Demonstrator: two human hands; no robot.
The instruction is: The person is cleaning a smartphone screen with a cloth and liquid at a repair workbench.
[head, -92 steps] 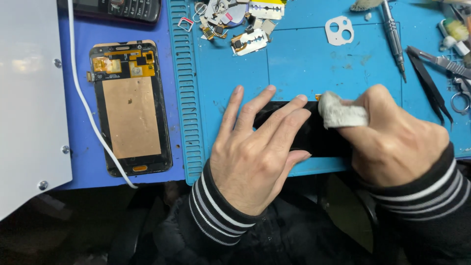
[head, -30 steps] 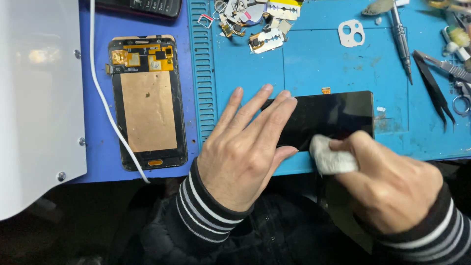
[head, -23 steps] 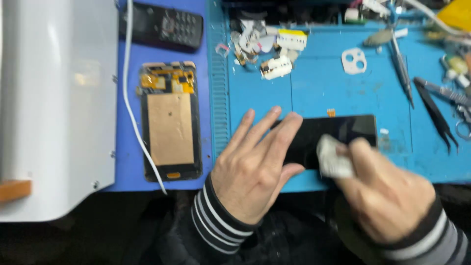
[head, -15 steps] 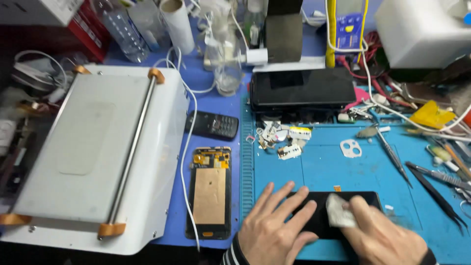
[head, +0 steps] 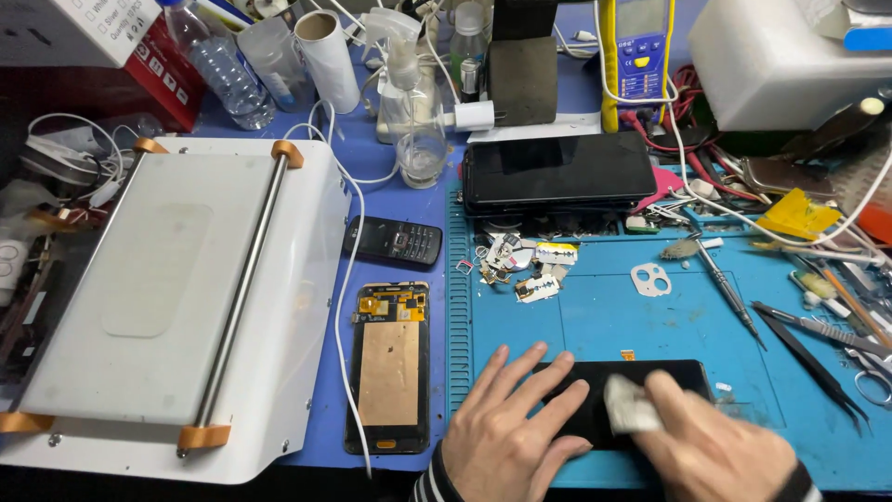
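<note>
A cluttered repair counter (head: pixel 390 186) covered in blue is seen from above, with a lighter blue ribbed work mat (head: pixel 595 316) laid over its right half. At 9 o'clock from the mat a large white screen-separator machine (head: pixel 177 307) with a steel bar across its top is set. Between the machine and the mat an opened phone frame (head: pixel 390 367) with a copper-coloured back is laid flat, a thin white cable (head: pixel 346 307) running along its left edge; at 12 o'clock from it a small black keypad phone (head: pixel 392 242) is placed. Along the mat's far edge a dark tablet-like device (head: pixel 557 172) is propped over a heap of small parts and razor blades (head: pixel 525 265). At 3 o'clock on the mat a screwdriver (head: pixel 725 284), black tweezers (head: pixel 813 358) and scissors (head: pixel 873 381) are spread. Bottles, a paper roll and a yellow multimeter (head: pixel 641 56) are crowded at the counter's far side.

At 6 o'clock on the mat a black phone screen (head: pixel 688 381) is laid flat, partly covered by both hands. It is pinned by the left hand (head: pixel 506 432), whose fingers are spread wide and flat on the glass. A small white wipe (head: pixel 632 404) is pinched in the fingers of the right hand (head: pixel 715 451) and pressed onto the screen; this hand is blurred.
</note>
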